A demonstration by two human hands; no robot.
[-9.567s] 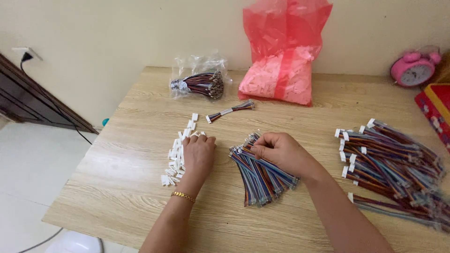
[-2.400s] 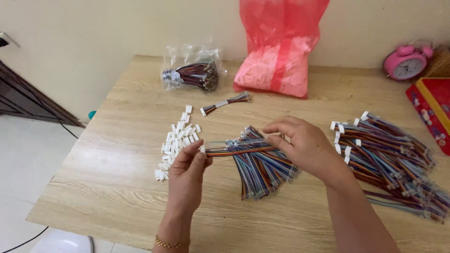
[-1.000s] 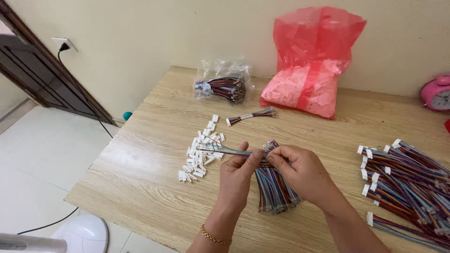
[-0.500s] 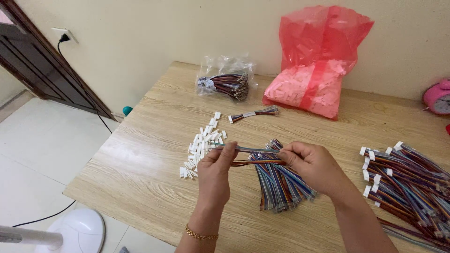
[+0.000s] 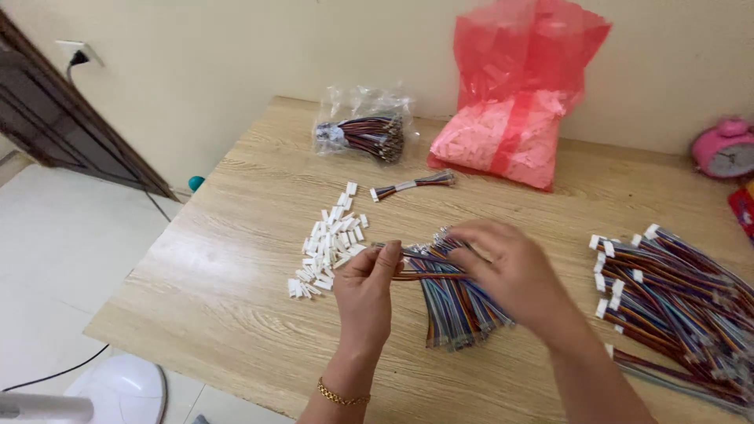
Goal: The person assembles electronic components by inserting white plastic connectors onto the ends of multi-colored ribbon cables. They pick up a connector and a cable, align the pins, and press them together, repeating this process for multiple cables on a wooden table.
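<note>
I see my left hand (image 5: 365,286) pinching one end of a wire strip (image 5: 420,263), my right hand (image 5: 510,271) blurred, fingers closed on its other end, wire pile (image 5: 459,310) under the right hand, white connectors (image 5: 330,243) just beyond the left.

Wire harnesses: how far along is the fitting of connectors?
Done: a heap of harnesses with white connectors lies at right. In hand: the left hand and right hand hold one wire set. Left: a bare wire bundle and loose white connectors.
</note>
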